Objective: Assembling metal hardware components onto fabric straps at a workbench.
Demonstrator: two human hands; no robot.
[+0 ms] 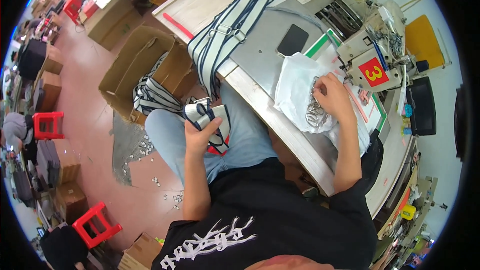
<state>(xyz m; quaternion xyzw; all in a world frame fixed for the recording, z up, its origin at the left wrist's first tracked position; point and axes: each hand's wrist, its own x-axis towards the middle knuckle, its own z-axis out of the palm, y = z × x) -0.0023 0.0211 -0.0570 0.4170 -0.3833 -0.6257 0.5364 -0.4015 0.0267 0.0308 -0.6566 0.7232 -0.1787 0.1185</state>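
Observation:
My left hand (pixel 201 137) is closed around a folded length of white webbing strap (pixel 204 115) with dark blue edges, held above my lap. On the table to the right lies a white plastic bag (pixel 292 87), its opening showing a pile of silvery metal rings (pixel 315 113). My right hand (pixel 334 99) reaches into the pile with thumb and fingers pinched on a metal ring; the fingertips are partly hidden. More strap (pixel 215 45) drapes across the table and over its edge, with metal buckles (pixel 223 31) threaded on it.
A cardboard box (pixel 145 65) on the floor at left holds more strap. A sewing machine (pixel 372 60) stands beyond my right hand. A phone (pixel 293 40) lies on the grey metal plate (pixel 255 50). Red stools (pixel 97 225) and small pieces lie about the floor.

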